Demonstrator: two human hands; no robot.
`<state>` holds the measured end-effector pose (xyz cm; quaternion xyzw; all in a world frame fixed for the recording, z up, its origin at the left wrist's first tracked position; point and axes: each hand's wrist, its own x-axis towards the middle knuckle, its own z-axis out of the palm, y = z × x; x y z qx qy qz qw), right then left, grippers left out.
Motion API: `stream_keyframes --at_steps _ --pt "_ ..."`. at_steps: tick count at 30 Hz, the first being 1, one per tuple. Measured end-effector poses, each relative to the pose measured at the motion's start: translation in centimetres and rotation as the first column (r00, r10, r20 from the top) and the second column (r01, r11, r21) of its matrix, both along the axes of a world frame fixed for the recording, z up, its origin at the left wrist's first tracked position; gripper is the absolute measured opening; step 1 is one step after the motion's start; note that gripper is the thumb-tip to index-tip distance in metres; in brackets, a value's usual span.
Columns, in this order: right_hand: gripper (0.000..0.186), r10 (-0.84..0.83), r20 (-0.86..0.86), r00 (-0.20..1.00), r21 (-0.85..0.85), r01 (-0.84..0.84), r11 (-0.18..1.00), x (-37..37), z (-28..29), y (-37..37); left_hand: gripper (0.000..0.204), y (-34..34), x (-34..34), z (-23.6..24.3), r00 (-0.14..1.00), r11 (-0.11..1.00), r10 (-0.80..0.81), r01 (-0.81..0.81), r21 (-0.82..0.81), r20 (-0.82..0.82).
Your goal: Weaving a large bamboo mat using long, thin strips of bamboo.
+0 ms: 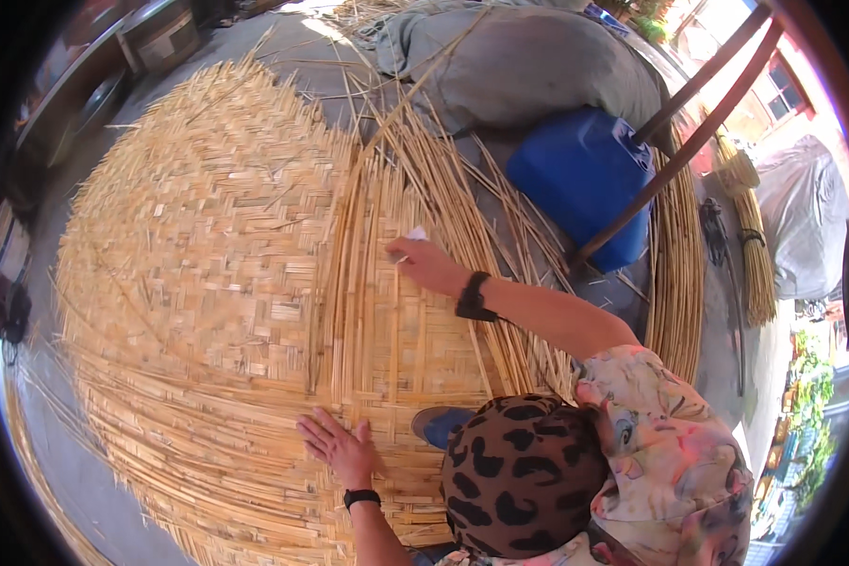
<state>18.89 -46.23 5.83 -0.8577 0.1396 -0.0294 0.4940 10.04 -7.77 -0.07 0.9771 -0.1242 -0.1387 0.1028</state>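
A large mat (245, 222) woven from flat, straw-coloured split-cane strips lies under both my hands. My left hand (341, 453) rests flat on its near part, fingers spread, holding nothing. Farther up and to the right, my right hand (431, 266) is closed over a band of lengthwise strips (354, 274). A small white piece (417, 233) shows at the top of that fist; the fingers hide what else is in it. Between my arms is my bent knee (524, 472) in brown cloth with black spots, beside a blue shoe (436, 426) on the mat.
Loose strips (434, 179) fan out past my right hand. A blue plastic jerrycan (580, 179) stands at the right, with dark poles (674, 174) slanting across it. Behind lies a bulky grey covered heap (528, 61). Cane bundles (677, 274) lie farther right.
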Motion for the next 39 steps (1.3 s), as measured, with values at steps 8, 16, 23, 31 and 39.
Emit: stream_keyframes --at_steps 8,16,23,31,39 --pt "0.019 -0.422 -0.411 0.808 -0.462 0.215 0.86 -17.0 0.2 -8.2 0.098 0.0 -0.1 -0.2 1.0 0.998 -0.022 0.021 0.056 0.015" --pt "0.026 -0.503 -0.191 0.843 -0.177 0.475 0.862 -20.1 0.7 -7.4 0.097 0.8 0.2 -0.7 0.999 0.999 -0.008 0.009 0.035 -0.049" --pt "0.023 -0.25 -0.381 0.89 -0.145 0.21 0.967 -22.8 3.5 -7.5 0.101 1.7 0.4 -3.6 0.999 1.0 -0.017 0.017 -0.007 0.037" --pt "0.03 -0.465 -0.367 0.805 -0.181 0.429 0.885 -27.9 0.4 -5.6 0.102 2.1 0.6 -3.9 1.0 1.0 -0.008 0.008 0.027 0.015" --pt "0.045 -0.466 -0.519 0.716 -0.455 0.23 0.86 -30.2 -0.4 -6.1 0.101 2.1 0.5 -3.7 0.999 0.999 -0.023 0.022 0.023 0.041"
